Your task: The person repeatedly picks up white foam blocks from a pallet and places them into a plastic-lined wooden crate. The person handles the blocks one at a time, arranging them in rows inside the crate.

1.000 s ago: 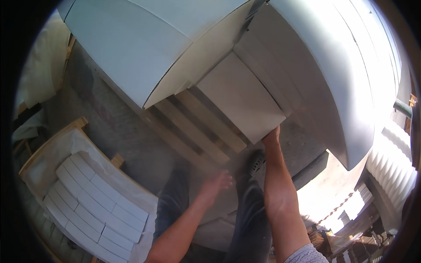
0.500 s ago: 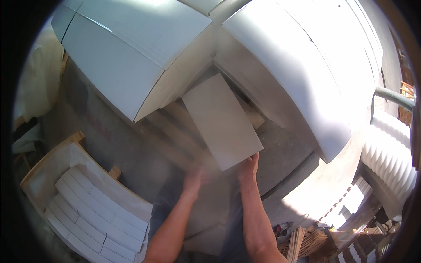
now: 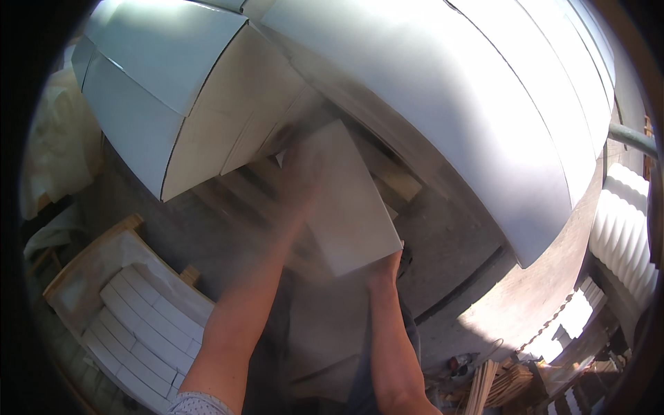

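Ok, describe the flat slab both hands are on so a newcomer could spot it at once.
Start at the big stack of white blocks filling the top of the view; below its edge lies a wooden pallet. Over the pallet is the pale flat slab, left hand on its far end, right hand at its near corner. Unlike its neighbours, it is thin, single and tilted.

slab (image 3: pixel 349 200): plain white | stacked blocks (image 3: pixel 443 90): white | pallet (image 3: pixel 238 190): brown

I see big stacks of pale blocks (image 3: pixel 443 90) ahead, a wooden pallet (image 3: pixel 242 187) between them — sunlit concrete floor (image 3: pixel 512 311), white ridged pieces (image 3: pixel 135 325) low left.
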`<state>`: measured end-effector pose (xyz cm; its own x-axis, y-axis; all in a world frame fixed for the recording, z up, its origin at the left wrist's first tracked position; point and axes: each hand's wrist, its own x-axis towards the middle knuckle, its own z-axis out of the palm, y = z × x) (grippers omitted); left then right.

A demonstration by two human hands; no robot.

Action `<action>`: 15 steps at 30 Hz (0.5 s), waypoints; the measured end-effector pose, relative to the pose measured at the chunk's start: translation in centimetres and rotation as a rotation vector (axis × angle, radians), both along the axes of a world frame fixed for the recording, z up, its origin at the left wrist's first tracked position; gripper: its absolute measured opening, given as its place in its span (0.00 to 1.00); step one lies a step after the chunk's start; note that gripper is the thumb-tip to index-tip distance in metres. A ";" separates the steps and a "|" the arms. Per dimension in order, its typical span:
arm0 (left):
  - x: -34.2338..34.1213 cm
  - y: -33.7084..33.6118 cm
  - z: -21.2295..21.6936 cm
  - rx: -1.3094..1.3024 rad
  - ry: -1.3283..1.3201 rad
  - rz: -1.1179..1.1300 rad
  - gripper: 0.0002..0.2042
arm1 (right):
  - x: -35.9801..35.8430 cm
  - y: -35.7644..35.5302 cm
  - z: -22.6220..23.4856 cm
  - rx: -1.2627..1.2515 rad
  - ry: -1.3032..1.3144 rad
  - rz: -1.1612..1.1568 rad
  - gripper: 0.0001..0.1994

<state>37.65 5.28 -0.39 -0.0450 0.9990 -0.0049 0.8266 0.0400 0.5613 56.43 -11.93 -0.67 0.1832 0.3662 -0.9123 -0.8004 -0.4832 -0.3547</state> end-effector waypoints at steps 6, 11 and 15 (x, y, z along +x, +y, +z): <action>-0.6 6.0 -5.6 -0.146 0.195 -0.284 0.14 | 0.8 -0.8 -1.4 -0.085 0.169 -0.135 0.31; -0.8 4.3 -9.2 0.062 0.320 -0.210 0.12 | 2.6 -1.8 -2.4 -0.055 0.176 -0.154 0.31; 0.9 -2.6 -7.8 0.177 0.409 -0.322 0.06 | 5.8 -4.3 -3.3 -0.067 0.196 -0.195 0.32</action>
<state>38.55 2.72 -8.15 0.3001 0.9466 0.1179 0.9337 -0.3168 0.1670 62.23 -16.24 -3.95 0.0622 0.2791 -0.9582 -0.9306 -0.3307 -0.1567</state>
